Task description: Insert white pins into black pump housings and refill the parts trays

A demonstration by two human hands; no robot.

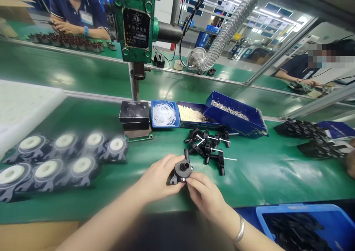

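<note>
My left hand (163,175) is closed around a black plastic pump housing (180,169), its round spout facing up and a side pipe pointing away from me. At the housing's near edge, my right hand (203,192) pinches with thumb and forefinger at a small shiny screw (183,179). Another shiny spot shows on the housing's right rim. Just beyond my hands lies a heap of black pump parts (208,143) with thin white shafts sticking out.
Rows of black bases with white rings (47,168) lie left. Behind stand a green press (135,21), its black block (134,114), a tray of clear rings (164,114), a bin of cream pieces (191,114) and a screw bin (238,119). A blue crate (299,208) is lower right.
</note>
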